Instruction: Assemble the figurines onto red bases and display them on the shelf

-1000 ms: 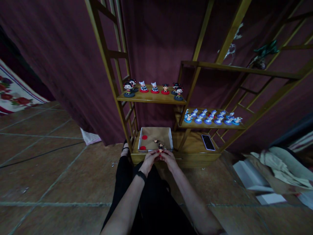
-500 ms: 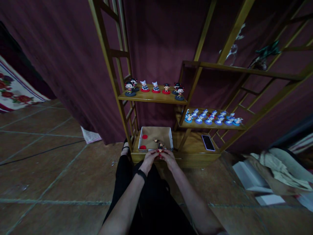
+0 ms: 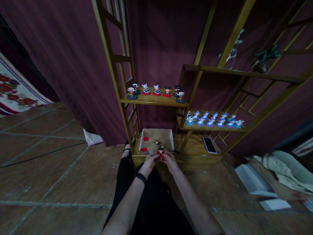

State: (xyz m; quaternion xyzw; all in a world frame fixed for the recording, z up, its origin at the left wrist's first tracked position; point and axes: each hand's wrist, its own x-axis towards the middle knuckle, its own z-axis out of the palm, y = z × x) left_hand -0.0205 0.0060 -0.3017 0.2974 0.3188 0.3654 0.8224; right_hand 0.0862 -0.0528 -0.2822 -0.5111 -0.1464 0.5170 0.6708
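Note:
Between my two hands is a small figurine (image 3: 161, 150) with black hair and a red base, held upright just over the near edge of a shallow cardboard box (image 3: 173, 140). My left hand (image 3: 151, 161) grips it from the left side. From the right, the fingers of my right hand (image 3: 169, 159) close on it too. Inside the box lie dark-haired figurine pieces (image 3: 157, 143) and two red discs (image 3: 146, 139). My fingers cover part of the red base.
A wooden shelf (image 3: 151, 101) above the box bears several figurines on red and dark bases. Several blue-and-white figurines (image 3: 210, 122) stand on a shelf to the right. Below them lies a phone (image 3: 209, 145). White boxes (image 3: 254, 179) sit on the floor at right.
My view has shifted slightly, so the shelves and box appear a little lower. Both hands stay on the figurine, with only a slight shift of the fingers.

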